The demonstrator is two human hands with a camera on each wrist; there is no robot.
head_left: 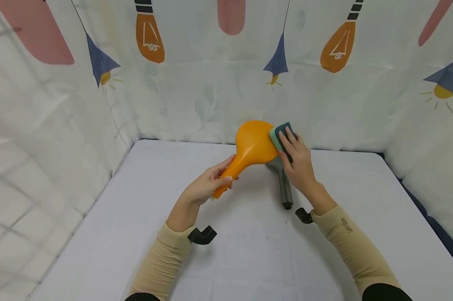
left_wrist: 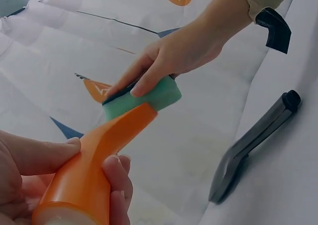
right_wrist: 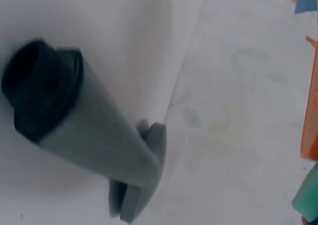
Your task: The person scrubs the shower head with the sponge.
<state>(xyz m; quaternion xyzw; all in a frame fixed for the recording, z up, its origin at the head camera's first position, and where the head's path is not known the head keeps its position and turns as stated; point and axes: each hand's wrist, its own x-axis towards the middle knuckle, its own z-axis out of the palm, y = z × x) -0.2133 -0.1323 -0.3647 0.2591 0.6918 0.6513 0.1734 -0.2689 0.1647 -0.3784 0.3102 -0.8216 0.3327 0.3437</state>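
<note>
Tan sleeves (head_left: 162, 259) closest to me, both cut off at the bottom of the head view; black wrist mounts (head_left: 202, 235) poke out by the cuffs. Left hand (head_left: 213, 179) pinches the handle of an orange shower head (head_left: 254, 142), thumb on one side, fingers curled round the other, some fingers partly hidden. Shower head is held up over the table (head_left: 249, 259), tilted, plain glossy orange, round wide head narrowing to the handle; far face can't be seen. Pale handle end partly cropped in the left wrist view. Right hand (head_left: 299, 161) grips a sponge (head_left: 275, 139), light green with a dark face, its green side touching the head's edge; fingers cover much of the dark face. Right wrist view gets only slivers of orange and sponge. Grey handle piece (head_left: 284, 184) lies on the table, far end blocked from above; its dark socket (right_wrist: 44, 86) is too dark to see into.
</note>
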